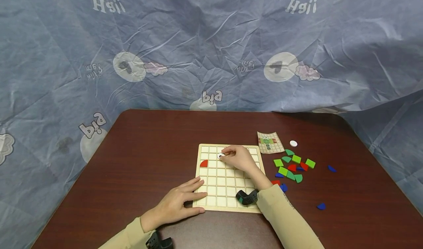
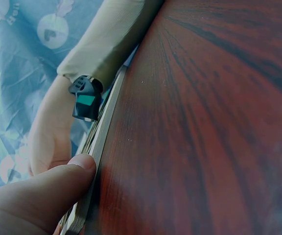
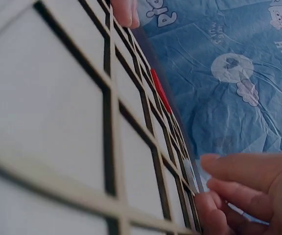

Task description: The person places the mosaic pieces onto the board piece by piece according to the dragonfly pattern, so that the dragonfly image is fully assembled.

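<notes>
A wooden grid board lies on the table, with a red quarter-round piece in a cell near its left edge. Over the board's upper rows, my right hand pinches a small white round piece with a dark spot between thumb and fingers. That white piece shows at the fingertips in the right wrist view, right at the grid. My left hand rests at the board's lower left, fingers spread over its edge. In the left wrist view its thumb touches the board's side.
A paper pattern card overlaps the board's upper right corner. Right of the board lie a white disc and several loose pieces: green squares, green quarter-rounds, red ones and blue ones. A patterned cloth hangs behind the table.
</notes>
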`<state>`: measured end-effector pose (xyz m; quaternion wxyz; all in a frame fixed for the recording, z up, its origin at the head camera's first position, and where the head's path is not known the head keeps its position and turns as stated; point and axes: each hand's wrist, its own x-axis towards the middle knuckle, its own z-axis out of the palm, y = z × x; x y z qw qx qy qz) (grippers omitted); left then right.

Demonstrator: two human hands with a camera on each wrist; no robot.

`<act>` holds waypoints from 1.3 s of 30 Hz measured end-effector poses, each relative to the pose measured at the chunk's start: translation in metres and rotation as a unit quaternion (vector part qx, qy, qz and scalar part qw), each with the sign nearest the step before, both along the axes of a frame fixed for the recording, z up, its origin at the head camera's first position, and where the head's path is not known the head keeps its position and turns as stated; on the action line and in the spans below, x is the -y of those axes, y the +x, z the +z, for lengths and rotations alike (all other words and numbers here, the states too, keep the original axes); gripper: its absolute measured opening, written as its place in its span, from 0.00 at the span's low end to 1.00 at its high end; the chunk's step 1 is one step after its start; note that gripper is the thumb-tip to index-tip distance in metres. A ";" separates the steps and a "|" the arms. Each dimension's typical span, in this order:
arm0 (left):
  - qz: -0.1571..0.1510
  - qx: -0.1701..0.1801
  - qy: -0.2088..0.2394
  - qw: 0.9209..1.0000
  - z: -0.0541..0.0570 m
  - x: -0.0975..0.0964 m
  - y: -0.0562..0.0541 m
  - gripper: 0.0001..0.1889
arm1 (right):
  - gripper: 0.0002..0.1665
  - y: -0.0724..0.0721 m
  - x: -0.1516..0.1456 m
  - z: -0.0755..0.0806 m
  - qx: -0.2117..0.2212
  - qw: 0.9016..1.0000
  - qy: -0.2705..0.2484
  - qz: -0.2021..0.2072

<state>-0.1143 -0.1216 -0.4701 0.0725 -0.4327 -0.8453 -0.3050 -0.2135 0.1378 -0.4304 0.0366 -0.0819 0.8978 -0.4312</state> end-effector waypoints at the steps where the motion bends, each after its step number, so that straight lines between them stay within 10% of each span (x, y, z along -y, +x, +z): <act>1: 0.000 0.000 0.000 1.000 0.000 0.000 0.000 0.23 | 0.16 0.000 -0.002 0.002 0.005 1.000 -0.007 0.004; 11: -0.002 -0.001 0.006 1.000 -0.001 0.000 0.000 0.23 | 0.21 -0.002 -0.032 0.037 0.001 0.999 -0.053 -0.007; 22: 0.000 -0.011 0.001 1.000 -0.001 0.000 0.000 0.23 | 0.27 -0.002 -0.097 0.059 -0.038 0.991 -0.061 -0.115; 39: -0.002 -0.001 0.007 1.000 0.000 0.001 0.001 0.23 | 0.28 -0.020 -0.191 0.012 -0.053 0.934 -0.189 -0.300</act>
